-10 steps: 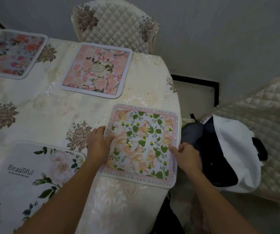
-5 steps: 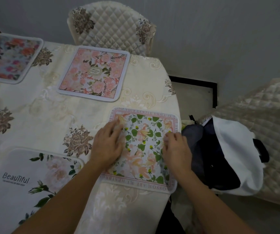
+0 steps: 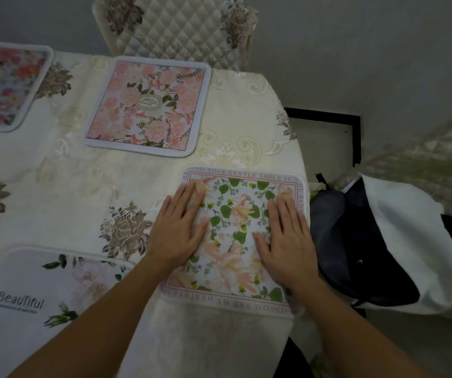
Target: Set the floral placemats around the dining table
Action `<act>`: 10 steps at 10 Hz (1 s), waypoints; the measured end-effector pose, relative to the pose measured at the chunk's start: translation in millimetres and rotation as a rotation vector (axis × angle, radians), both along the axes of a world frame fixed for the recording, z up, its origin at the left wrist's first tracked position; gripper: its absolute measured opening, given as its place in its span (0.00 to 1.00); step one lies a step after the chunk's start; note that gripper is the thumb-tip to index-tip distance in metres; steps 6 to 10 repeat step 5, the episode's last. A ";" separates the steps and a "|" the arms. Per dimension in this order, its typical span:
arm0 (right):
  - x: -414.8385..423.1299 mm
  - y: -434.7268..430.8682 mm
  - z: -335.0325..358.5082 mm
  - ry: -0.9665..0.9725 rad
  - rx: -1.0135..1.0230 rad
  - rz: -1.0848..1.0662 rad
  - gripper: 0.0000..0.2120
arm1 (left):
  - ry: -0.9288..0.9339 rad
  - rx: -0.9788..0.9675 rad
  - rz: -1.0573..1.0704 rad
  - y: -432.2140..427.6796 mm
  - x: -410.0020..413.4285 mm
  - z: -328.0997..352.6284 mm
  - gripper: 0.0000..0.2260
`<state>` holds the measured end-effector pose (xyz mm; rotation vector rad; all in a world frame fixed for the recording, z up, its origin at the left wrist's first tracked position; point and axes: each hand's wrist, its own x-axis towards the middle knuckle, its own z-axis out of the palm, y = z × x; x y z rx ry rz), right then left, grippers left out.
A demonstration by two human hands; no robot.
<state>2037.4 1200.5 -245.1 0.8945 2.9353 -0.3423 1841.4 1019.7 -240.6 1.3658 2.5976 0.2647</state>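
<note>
A square placemat with peach flowers, green leaves and a lettered border [image 3: 235, 222] lies flat at the table's right end. My left hand [image 3: 178, 230] rests palm down on its left side, fingers spread. My right hand [image 3: 285, 238] lies flat on its right side. Neither hand grips anything. A pink rose placemat [image 3: 148, 107] lies farther back. A multicoloured floral placemat [image 3: 4, 85] sits at the far left. A white placemat printed "Beautiful" [image 3: 45, 293] lies at the near left.
The table wears a cream cloth with brown embroidered roses [image 3: 124, 230]. A quilted chair [image 3: 175, 28] stands behind the table. To the right, a white and dark backpack [image 3: 388, 246] rests on another quilted chair [image 3: 437, 165], close to the table's edge.
Both hands left the mat's side edges and slid onto its top, now lying flat with fingers spread. The mat stays in the same spot.
</note>
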 end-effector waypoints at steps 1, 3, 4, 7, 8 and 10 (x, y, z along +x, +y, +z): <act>3.5 2.3 0.9 -0.013 -0.008 0.009 0.36 | 0.013 0.004 -0.001 -0.1 1.6 0.1 0.28; 6.4 9.6 8.5 -0.065 -0.058 0.047 0.36 | 0.070 -0.112 0.030 4.9 6.9 5.2 0.29; 3.9 21.9 28.6 -0.094 -0.112 0.118 0.36 | 0.030 -0.152 0.106 13.5 18.4 24.5 0.29; 12.1 28.6 46.8 -0.095 -0.165 0.145 0.33 | 0.020 -0.141 0.113 20.8 39.6 41.5 0.29; 12.1 28.6 46.8 -0.095 -0.165 0.145 0.33 | 0.020 -0.141 0.113 20.8 39.6 41.5 0.29; 12.1 28.6 46.8 -0.095 -0.165 0.145 0.33 | 0.020 -0.141 0.113 20.8 39.6 41.5 0.29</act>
